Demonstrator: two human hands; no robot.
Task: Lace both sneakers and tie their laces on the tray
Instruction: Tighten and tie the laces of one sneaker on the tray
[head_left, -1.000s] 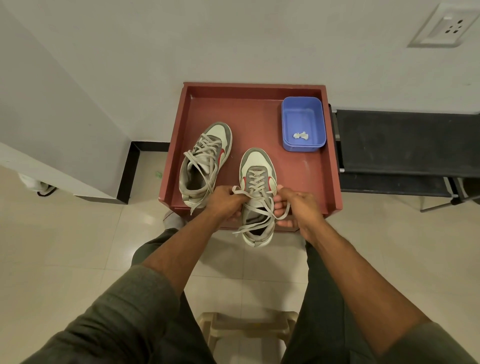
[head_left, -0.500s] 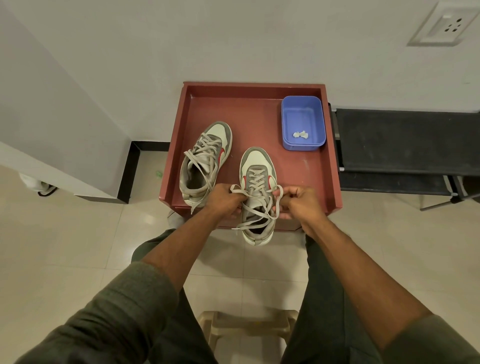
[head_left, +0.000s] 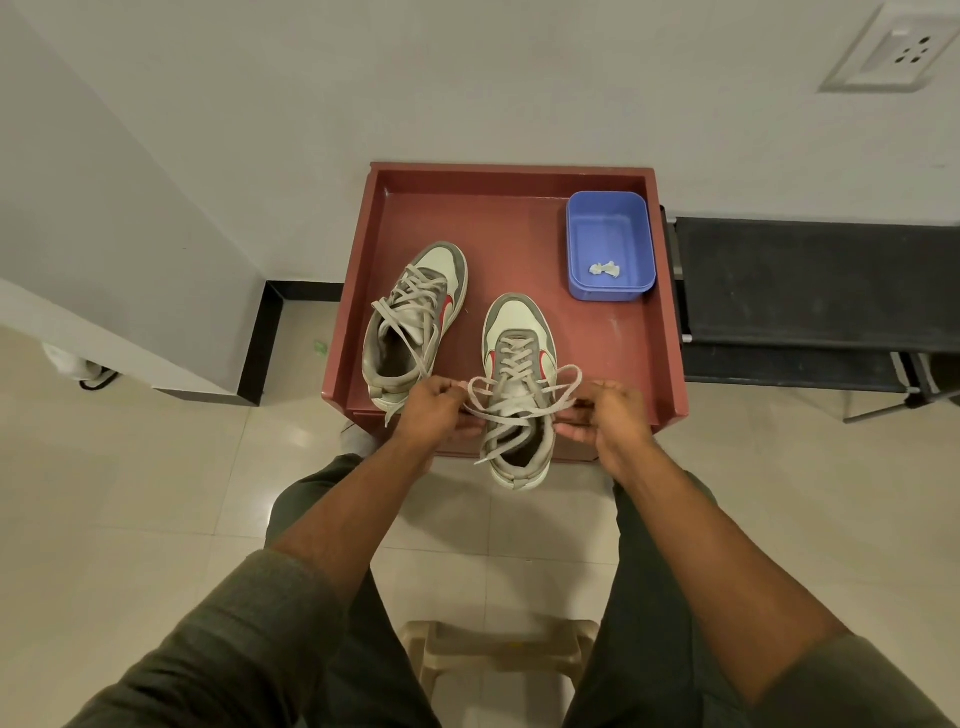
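Left hand (head_left: 439, 410) pinching one lace loop (head_left: 480, 389), right hand (head_left: 605, 415) pinching the other, near sneaker (head_left: 519, 384) between both hands, heel overhanging red tray (head_left: 667, 332) edge, second sneaker (head_left: 410, 322) beyond left hand, laces loose, blue tub (head_left: 610, 247) beyond right hand.

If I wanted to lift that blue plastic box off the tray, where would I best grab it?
Judging by its pose, take the blue box by its long side walls, coming straight down from above. It sits upright and open-topped in the far right corner of the red tray, so its rim is exposed. The tray wall hugs its right side, leaving little room there; the near short wall is freer. A small crumpled scrap lies inside.
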